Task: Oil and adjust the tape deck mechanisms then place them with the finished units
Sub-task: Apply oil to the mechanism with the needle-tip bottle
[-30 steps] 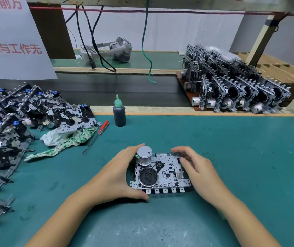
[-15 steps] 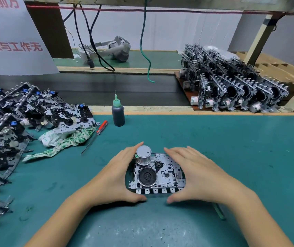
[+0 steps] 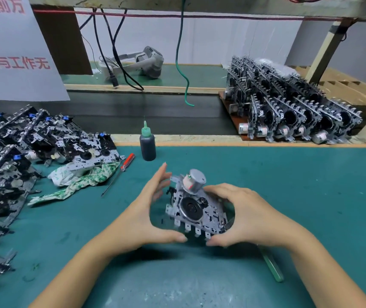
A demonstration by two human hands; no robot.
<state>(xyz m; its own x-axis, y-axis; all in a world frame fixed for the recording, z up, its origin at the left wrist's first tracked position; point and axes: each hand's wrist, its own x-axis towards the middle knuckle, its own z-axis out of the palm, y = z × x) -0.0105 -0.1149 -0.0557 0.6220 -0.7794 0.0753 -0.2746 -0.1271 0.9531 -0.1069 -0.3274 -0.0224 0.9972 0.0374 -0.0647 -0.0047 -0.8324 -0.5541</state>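
fingers of right hand curling round tape deck mechanism, tilting it above mat; left hand spread alongside. step: adjusting. next: carrying to finished units.

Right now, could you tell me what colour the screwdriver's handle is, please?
Red, on the screwdriver beside the oil bottle; head view.

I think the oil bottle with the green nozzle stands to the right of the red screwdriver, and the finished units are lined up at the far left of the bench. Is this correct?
Not entirely. The head view shows the finished units lined up at the far right, not the far left. The rest holds: the oil bottle stands to the right of the red screwdriver.
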